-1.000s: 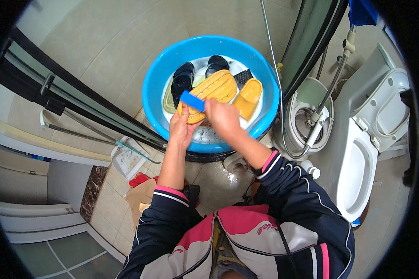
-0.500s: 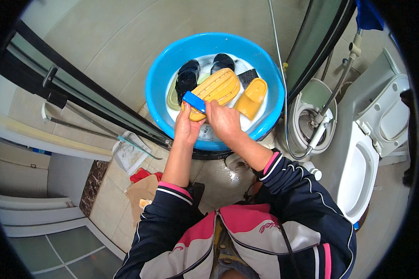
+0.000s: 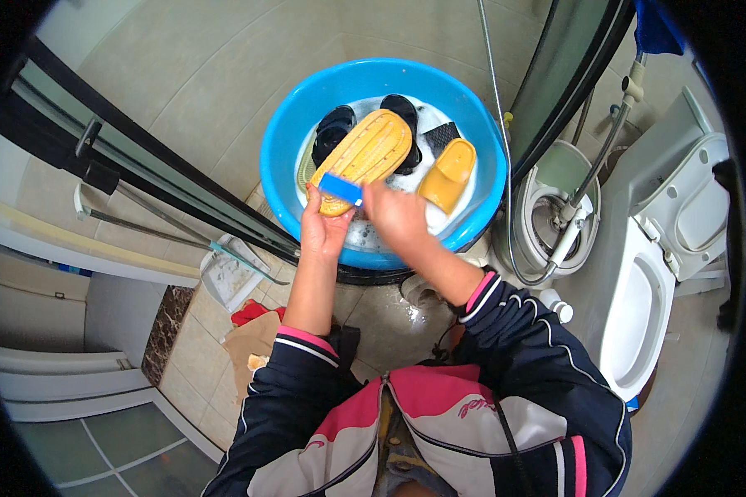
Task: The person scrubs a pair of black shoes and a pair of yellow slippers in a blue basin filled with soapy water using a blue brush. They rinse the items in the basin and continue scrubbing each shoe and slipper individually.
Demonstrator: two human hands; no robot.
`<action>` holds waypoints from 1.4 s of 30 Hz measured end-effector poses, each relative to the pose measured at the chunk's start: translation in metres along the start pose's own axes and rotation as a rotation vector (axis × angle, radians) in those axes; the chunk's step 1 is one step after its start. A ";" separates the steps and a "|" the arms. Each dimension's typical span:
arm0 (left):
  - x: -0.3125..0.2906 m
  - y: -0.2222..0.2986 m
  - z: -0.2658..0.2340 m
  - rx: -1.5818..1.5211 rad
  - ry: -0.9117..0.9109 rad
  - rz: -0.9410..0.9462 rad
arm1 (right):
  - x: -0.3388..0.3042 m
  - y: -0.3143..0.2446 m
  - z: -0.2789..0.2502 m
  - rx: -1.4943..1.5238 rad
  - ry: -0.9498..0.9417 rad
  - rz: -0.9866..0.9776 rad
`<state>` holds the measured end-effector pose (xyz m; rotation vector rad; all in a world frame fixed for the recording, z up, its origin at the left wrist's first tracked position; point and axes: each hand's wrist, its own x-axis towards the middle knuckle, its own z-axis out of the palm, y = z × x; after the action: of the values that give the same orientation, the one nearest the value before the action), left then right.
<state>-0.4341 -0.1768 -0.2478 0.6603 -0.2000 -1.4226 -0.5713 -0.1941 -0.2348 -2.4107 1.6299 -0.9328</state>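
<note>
My left hand [image 3: 326,228] is closed on the heel end of a yellow slipper [image 3: 371,147], its ridged sole turned up over the basin. In my right hand [image 3: 396,217] is a blue brush [image 3: 340,189], pressed against the sole near the heel; its bristles are hidden. Below, a big blue basin [image 3: 280,141] holds white suds. A second yellow slipper [image 3: 449,176] lies in it at the right, and black slippers [image 3: 333,132] sit behind the held one. Part of a pale green slipper [image 3: 305,166] shows at the left.
Right of the basin stand a washing tub [image 3: 565,170] with a hose and shower head, and a white toilet [image 3: 638,319]. A glass door frame [image 3: 182,186] runs along the left. A dustpan [image 3: 232,273] and a red cloth [image 3: 257,312] lie on the floor.
The yellow slipper has shifted left and turned steeper, uncovering more of the black slipper behind. Brush and both hands have moved slightly left, the brush a little lower on the sole.
</note>
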 end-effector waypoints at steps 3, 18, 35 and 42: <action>-0.011 0.006 0.008 -0.033 -0.069 0.008 | 0.030 0.063 -0.007 -0.058 0.128 0.158; -0.003 0.016 0.000 0.179 -0.243 -0.066 | 0.034 0.046 -0.036 -0.111 -0.022 0.167; -0.004 -0.004 0.012 -0.053 -0.209 -0.186 | 0.007 -0.002 -0.009 0.032 -0.033 0.060; 0.000 -0.018 0.011 0.064 -0.119 -0.112 | 0.009 0.007 -0.008 0.024 0.021 0.048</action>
<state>-0.4545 -0.1803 -0.2487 0.6476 -0.3071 -1.5704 -0.5788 -0.2031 -0.2267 -2.3436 1.6661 -0.9666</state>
